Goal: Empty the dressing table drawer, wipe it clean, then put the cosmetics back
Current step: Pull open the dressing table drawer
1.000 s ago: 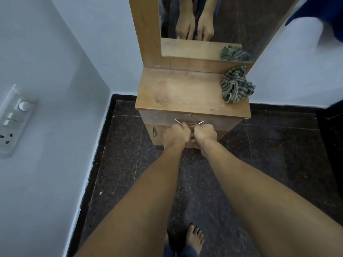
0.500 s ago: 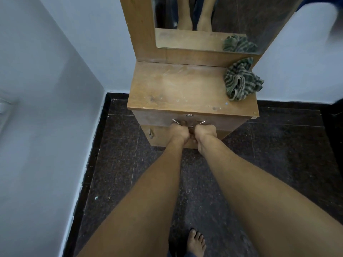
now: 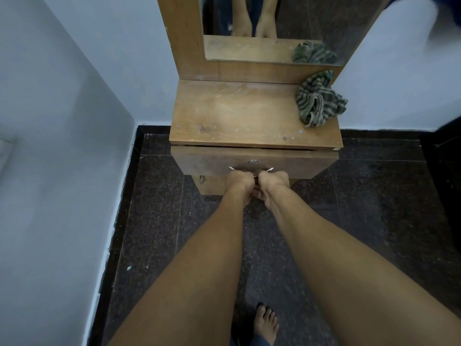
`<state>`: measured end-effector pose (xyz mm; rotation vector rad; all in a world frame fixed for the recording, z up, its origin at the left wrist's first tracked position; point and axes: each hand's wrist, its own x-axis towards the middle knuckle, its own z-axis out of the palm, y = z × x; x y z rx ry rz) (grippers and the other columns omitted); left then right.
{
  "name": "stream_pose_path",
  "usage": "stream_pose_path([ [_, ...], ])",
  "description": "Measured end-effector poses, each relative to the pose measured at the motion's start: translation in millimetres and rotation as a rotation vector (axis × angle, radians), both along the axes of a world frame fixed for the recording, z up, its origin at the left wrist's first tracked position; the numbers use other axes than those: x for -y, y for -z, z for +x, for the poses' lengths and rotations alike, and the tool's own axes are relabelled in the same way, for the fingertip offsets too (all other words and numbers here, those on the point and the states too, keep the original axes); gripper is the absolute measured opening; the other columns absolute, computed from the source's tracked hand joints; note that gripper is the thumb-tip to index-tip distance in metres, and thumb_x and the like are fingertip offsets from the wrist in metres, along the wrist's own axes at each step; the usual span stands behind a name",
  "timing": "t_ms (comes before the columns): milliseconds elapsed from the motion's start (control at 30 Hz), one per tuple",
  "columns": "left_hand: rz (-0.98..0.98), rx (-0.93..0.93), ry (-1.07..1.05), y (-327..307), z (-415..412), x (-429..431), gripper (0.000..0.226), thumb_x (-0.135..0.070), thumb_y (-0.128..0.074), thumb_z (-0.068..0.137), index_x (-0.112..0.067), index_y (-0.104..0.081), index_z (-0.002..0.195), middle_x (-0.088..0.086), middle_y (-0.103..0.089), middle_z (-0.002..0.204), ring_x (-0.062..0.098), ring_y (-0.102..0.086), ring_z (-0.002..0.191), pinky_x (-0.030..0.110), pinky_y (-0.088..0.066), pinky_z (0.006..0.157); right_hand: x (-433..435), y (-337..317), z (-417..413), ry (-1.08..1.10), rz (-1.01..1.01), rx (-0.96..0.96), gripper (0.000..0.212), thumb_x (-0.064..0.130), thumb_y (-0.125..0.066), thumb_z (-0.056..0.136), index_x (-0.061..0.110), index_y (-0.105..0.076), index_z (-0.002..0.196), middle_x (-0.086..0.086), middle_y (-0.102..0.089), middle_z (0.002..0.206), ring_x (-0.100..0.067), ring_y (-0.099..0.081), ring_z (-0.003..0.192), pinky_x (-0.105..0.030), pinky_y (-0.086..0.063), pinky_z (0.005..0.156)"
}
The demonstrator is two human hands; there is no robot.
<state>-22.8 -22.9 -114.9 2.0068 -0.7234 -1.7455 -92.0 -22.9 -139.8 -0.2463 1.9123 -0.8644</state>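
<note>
Pale blue-white walls (image 3: 62, 121) meet in a corner, with a black skirting along their foot and a dark speckled tile floor (image 3: 154, 208) below. Against the back wall stands the wooden dressing table (image 3: 237, 113), its flat top scuffed and dotted with small pale specks.

From the head view, a tall mirror (image 3: 324, 21) in a wooden frame rises from the back edge of the table. On the top's rear right corner a crumpled green striped cloth (image 3: 318, 101) lies in a heap, touching the frame, and its reflection shows in the glass just above it. The mirror also shows the person's two forearms.

Just under the table's front edge is the drawer (image 3: 212, 161). It stands a little way out, with a thin dark gap between its front panel and the top. What lies inside cannot be seen. A small round metal lock (image 3: 252, 161) sits in the middle of the panel, and below it is a metal handle (image 3: 269, 169), of which only the two bent ends and a short stretch between the fists show.

The left hand (image 3: 240, 179) and the right hand (image 3: 273, 181) are side by side on that handle, knuckles almost touching, the fingers of each curled tight round the bar. Both bare forearms stretch straight out to the table.

Beneath the drawer a lower cabinet front carries a small metal pull (image 3: 201, 179) at its left side. Well in front of the table, a bare foot (image 3: 267, 320) rests on the tiles.
</note>
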Motion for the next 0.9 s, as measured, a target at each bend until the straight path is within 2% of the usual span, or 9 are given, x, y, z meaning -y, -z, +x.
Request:
stream_pose_path([
  [67, 0.021, 0.010, -0.001, 2.1, 2.2, -10.1, 0.021, -0.009, -0.045, 0.098, -0.007, -0.060, 0.084, 0.010, -0.059, 0.067, 0.015, -0.052, 0.035, 0.011, -0.030, 0.033, -11.1, -0.7, -0.1, 0.017, 0.007, 0.014, 0.011, 0.008, -0.065, 0.090, -0.001, -0.068, 0.094, -0.021, -0.073, 0.084, -0.031, -0.073, 0.059, -0.047, -0.063, 0.055],
  [167, 0.044, 0.013, -0.009, 6.7, 5.1, -22.4, 0.023, -0.009, -0.045, 0.097, -0.008, -0.059, 0.079, 0.011, -0.061, 0.070, 0.019, -0.052, 0.046, 0.011, -0.031, 0.033, -25.1, 2.4, -1.3, 0.020, 0.011, 0.029, 0.006, 0.006, -0.064, 0.092, 0.000, -0.067, 0.093, -0.020, -0.073, 0.084, -0.027, -0.071, 0.053, -0.038, -0.060, 0.050],
  [433, 0.079, 0.020, -0.020, 17.8, 6.4, -56.4, 0.019, -0.017, -0.047, 0.096, -0.010, -0.061, 0.084, 0.014, -0.065, 0.081, 0.021, -0.054, 0.051, 0.015, -0.036, 0.038, -60.9, 6.6, 2.0, -0.007, 0.030, 0.000, 0.013, 0.014, -0.071, 0.085, 0.002, -0.069, 0.090, -0.018, -0.073, 0.080, -0.034, -0.074, 0.064, -0.053, -0.064, 0.062],
  [533, 0.101, 0.006, -0.035, 19.5, 8.1, -72.4, 0.017, -0.017, -0.049, 0.097, -0.009, -0.062, 0.089, 0.013, -0.064, 0.085, 0.019, -0.054, 0.053, 0.014, -0.036, 0.035, -78.0, 10.0, 2.0, -0.008, 0.047, -0.006, 0.014, 0.015, -0.072, 0.088, 0.006, -0.064, 0.079, -0.016, -0.071, 0.083, -0.033, -0.073, 0.068, -0.052, -0.064, 0.065],
  [667, 0.111, 0.015, -0.036, 20.6, 10.6, -91.1, 0.019, -0.026, -0.055, 0.096, -0.014, -0.062, 0.084, 0.010, -0.066, 0.083, 0.019, -0.056, 0.058, 0.018, -0.040, 0.042, -97.2, 12.1, 4.1, -0.012, 0.041, 0.006, 0.014, 0.014, -0.074, 0.085, 0.002, -0.070, 0.089, -0.019, -0.074, 0.088, -0.036, -0.074, 0.069, -0.052, -0.064, 0.064],
  [800, 0.113, -0.001, -0.044, 19.9, 12.0, -104.3, 0.016, -0.023, -0.052, 0.098, -0.014, -0.061, 0.089, 0.009, -0.063, 0.081, 0.018, -0.055, 0.059, 0.021, -0.040, 0.047, -111.4, 6.6, 4.1, 0.003, 0.025, 0.091, 0.006, 0.005, -0.068, 0.091, -0.001, -0.068, 0.090, -0.022, -0.071, 0.087, -0.034, -0.072, 0.060, -0.045, -0.062, 0.054],
  [900, 0.122, 0.005, -0.030, 18.5, 13.0, -116.2, 0.019, -0.024, -0.054, 0.097, -0.013, -0.061, 0.082, 0.009, -0.064, 0.080, 0.017, -0.054, 0.057, 0.020, -0.039, 0.046, -123.8, 5.9, 4.4, 0.002, 0.034, 0.099, 0.011, 0.004, -0.067, 0.091, -0.005, -0.069, 0.097, -0.024, -0.072, 0.090, -0.035, -0.073, 0.061, -0.046, -0.062, 0.053],
])
